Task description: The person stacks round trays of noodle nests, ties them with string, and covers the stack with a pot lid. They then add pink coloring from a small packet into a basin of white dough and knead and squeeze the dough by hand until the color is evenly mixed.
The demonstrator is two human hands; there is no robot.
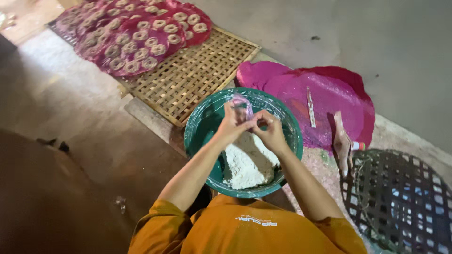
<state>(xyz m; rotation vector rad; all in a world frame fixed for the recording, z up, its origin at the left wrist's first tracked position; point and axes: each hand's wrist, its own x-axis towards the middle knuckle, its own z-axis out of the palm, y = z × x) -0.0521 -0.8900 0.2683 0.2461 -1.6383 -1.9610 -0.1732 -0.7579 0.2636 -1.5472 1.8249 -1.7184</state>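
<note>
Below my hands sits white dough [247, 164] in the green bowl [200, 129]. My left hand [232, 124] and right hand [269, 131] together pinch a small piece [242, 102], perhaps wrapped in thin plastic. I should press evenly. Beyond them, shaped rings [136, 35] dry on red cloth [101, 59].

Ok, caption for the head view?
Both hands, left hand and right hand, pinch a clear plastic bit above dough in a green bowl.

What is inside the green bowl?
The green bowl holds a white dough mound. Both hands, left hand and right hand, cover its far part.
</note>
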